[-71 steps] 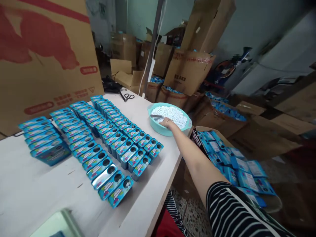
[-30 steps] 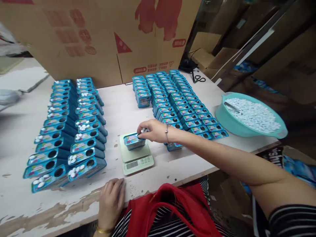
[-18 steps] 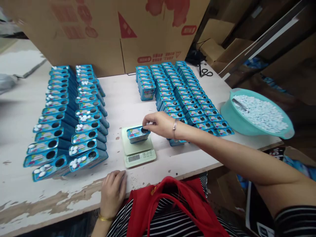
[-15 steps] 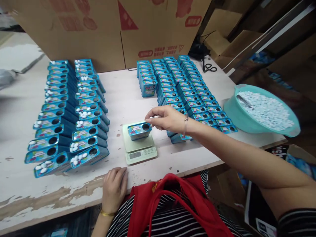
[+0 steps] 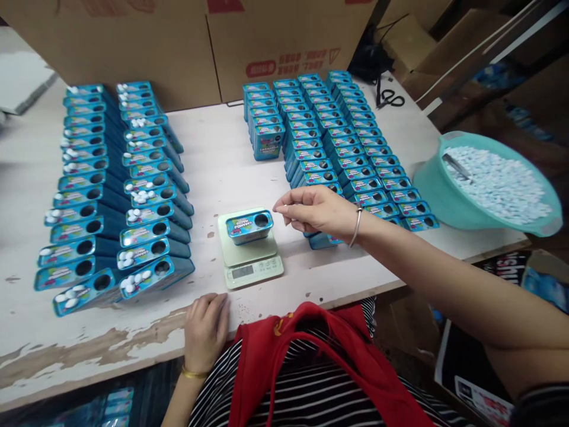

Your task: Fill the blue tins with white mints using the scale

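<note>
A kitchen scale (image 5: 231, 254) with a pale green top stands before me, and on it sits a blue candy tin (image 5: 249, 227) with a round dark hole at its right end. Just right of that hole is my right hand (image 5: 313, 209), its thumb and fingers pinched together and apart from the tin; what they hold, if anything, is hidden. My left hand (image 5: 207, 326) lies at the table's front edge, left of the scale, with its fingers resting on the surface and nothing visible in them.
Blue tins (image 5: 146, 234), many with white candies on top, stand in two rows at left. More tins (image 5: 320, 148) stand in rows at right. A turquoise basin (image 5: 444, 184) holds white candies and a metal scoop. Scissors (image 5: 391, 98) and a large carton (image 5: 178, 65) are behind.
My right hand has drawn slightly right, away from the tin's hole. The white candies seen in its fingers before are out of sight now. My left hand stays put; the view has tilted down.
</note>
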A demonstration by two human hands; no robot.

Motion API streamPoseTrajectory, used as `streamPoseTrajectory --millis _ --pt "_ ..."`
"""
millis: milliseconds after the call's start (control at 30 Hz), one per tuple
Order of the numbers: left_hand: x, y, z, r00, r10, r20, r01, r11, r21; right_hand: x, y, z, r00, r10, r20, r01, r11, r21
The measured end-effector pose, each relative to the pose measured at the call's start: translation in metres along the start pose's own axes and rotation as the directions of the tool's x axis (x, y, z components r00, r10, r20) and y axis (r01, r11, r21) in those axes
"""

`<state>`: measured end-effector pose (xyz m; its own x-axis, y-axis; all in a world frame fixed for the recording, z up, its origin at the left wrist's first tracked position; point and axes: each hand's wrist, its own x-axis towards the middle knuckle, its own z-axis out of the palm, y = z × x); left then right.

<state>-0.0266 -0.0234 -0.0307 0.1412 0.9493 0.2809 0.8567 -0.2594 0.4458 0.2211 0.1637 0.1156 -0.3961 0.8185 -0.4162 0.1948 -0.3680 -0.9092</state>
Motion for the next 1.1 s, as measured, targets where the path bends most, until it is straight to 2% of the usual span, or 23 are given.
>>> streamPoseTrajectory --millis 167,333,433,533,600,700,767,900,1100 --pt "-0.001 -0.001 0.0 1.0 -0.013 0.004 0.013 1.0 -0.016 0.009 -0.009 0.011 0.994 -0.103 0.035 0.108 0.979 -0.171" --pt "0.001 -0.001 -0.001 1.0 0.008 -0.004 -0.008 1.0 -0.005 0.013 -0.018 0.021 0.993 -0.069 0.094 0.096 0.94 -0.327" --pt "0.002 -0.002 -0.001 1.0 0.015 -0.006 -0.015 1.0 -0.003 0.015 -0.021 0.025 0.992 -0.082 0.091 0.109 0.929 -0.353" --pt "0.002 -0.002 -0.001 1.0 0.011 -0.003 -0.011 1.0 -0.011 0.014 -0.022 0.022 0.991 -0.107 0.083 0.125 0.955 -0.267" --pt "0.001 -0.001 -0.001 1.0 0.0 -0.003 0.0 1.0 -0.02 0.011 -0.02 0.017 0.99 -0.093 0.106 0.106 0.987 -0.122" --pt "0.0 -0.001 0.0 1.0 -0.015 -0.005 0.014 1.0 -0.027 0.003 -0.013 0.006 0.992 -0.026 0.122 0.01 0.991 0.13" --pt "0.0 -0.001 0.0 1.0 -0.013 0.0 0.013 1.0 -0.021 -0.004 -0.006 -0.001 0.993 0.035 0.111 -0.061 0.971 0.233" --pt "-0.001 0.0 0.001 1.0 -0.002 0.009 0.003 1.0 -0.007 -0.015 0.009 -0.01 0.99 0.122 0.073 -0.139 0.944 0.3" --pt "0.001 0.001 0.0 1.0 0.002 0.009 -0.001 1.0 -0.008 -0.021 0.014 -0.011 0.982 0.185 -0.024 -0.172 0.947 0.271"
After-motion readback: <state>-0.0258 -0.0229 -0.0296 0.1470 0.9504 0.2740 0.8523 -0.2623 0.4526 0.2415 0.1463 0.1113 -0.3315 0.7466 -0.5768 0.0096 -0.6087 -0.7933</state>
